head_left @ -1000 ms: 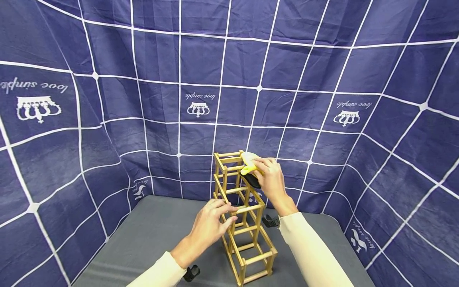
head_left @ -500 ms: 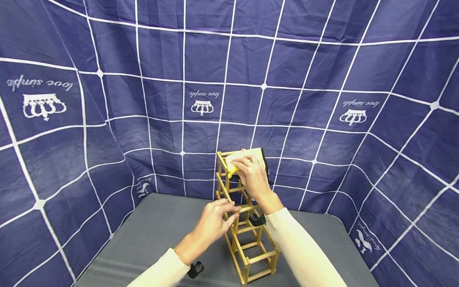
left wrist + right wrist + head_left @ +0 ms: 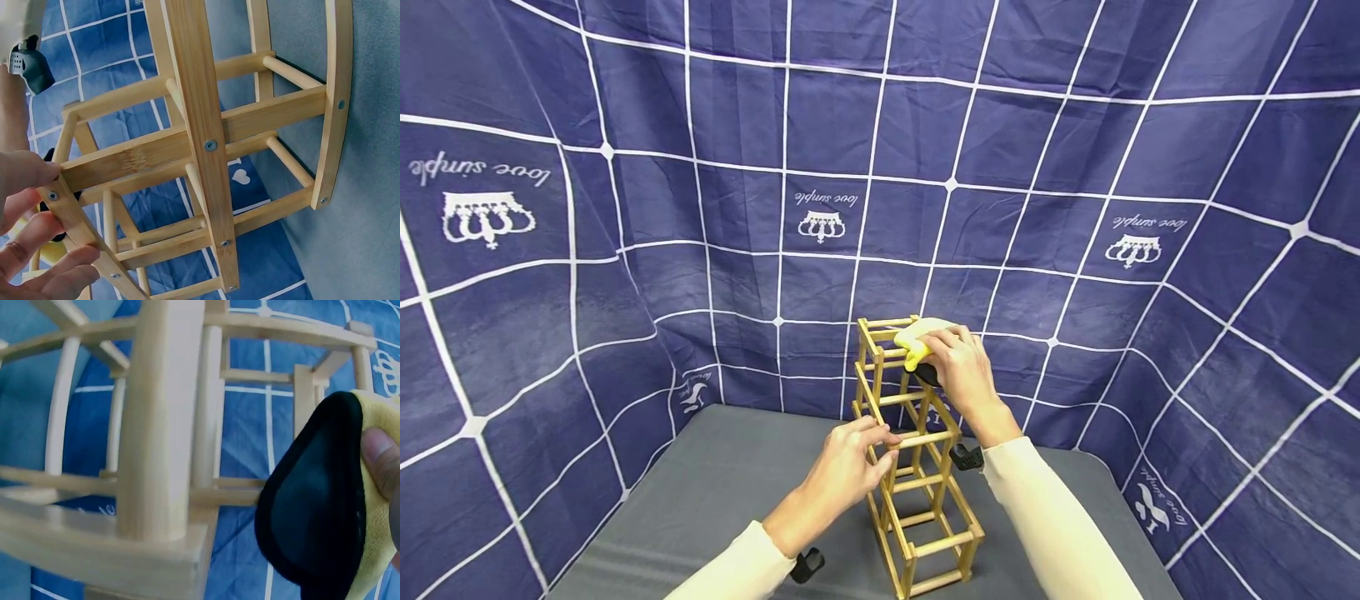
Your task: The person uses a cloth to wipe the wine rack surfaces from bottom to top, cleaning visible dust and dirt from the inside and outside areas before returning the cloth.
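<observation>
Both hands are gripping: left hand (image 3: 846, 460) presumably steadying the wooden rack (image 3: 927, 439), right hand (image 3: 967, 372) pinching yellow cloth (image 3: 916, 339) at rack-top.

The cloth (image 3: 920, 335) is yellow and black, the wooden rack (image 3: 200, 106) tan; the navy curtain (image 3: 820, 125) bears white grid lines, crowns and lettering; the bench (image 3: 737, 483) is grey.

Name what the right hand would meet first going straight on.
Past the yellow-and-black cloth it holds, the right hand likely meets the light wooden rack, near its top; depth unclear.
</observation>
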The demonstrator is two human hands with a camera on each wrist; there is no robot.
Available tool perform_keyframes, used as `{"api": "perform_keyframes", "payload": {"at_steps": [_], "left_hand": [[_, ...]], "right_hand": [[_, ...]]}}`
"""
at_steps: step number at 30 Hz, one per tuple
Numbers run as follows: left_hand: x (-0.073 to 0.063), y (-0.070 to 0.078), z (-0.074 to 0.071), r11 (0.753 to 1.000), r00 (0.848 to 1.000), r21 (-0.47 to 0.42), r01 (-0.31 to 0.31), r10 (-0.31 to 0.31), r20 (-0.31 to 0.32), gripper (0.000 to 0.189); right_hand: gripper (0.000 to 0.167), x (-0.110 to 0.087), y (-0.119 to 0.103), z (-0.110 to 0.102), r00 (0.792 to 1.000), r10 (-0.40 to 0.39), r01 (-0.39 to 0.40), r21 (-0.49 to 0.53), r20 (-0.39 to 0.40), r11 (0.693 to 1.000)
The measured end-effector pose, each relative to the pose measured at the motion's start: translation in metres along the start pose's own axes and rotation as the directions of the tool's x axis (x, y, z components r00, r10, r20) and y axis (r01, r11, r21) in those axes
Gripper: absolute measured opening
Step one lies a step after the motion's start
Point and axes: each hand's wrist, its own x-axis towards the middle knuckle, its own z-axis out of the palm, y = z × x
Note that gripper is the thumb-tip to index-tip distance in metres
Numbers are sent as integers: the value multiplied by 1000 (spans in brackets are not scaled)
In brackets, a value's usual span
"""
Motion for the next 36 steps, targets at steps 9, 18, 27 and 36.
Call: {"api": "perform_keyframes", "payload": {"at_steps": [9, 18, 27, 36], "left_hand": [[-2, 0, 1, 999, 1000, -22, 25, -25, 1, 25], [-5, -2, 4, 1000, 1000, -3, 29, -29, -1, 30], [-2, -6, 0, 998, 999, -34, 52, -52, -6, 30], [-5, -18, -7, 998, 998, -38, 59, -59, -14, 29]], "right_hand": [[28, -14, 11, -4, 985, 129, -106, 195, -112, 975], [28, -37, 21, -17, 919, 369, -323, 272, -139, 907], [26, -61, 22, -35, 827, 550, -486, 343, -116, 804], [26, -99, 22, -51, 786, 616, -578, 295, -48, 761]]}}
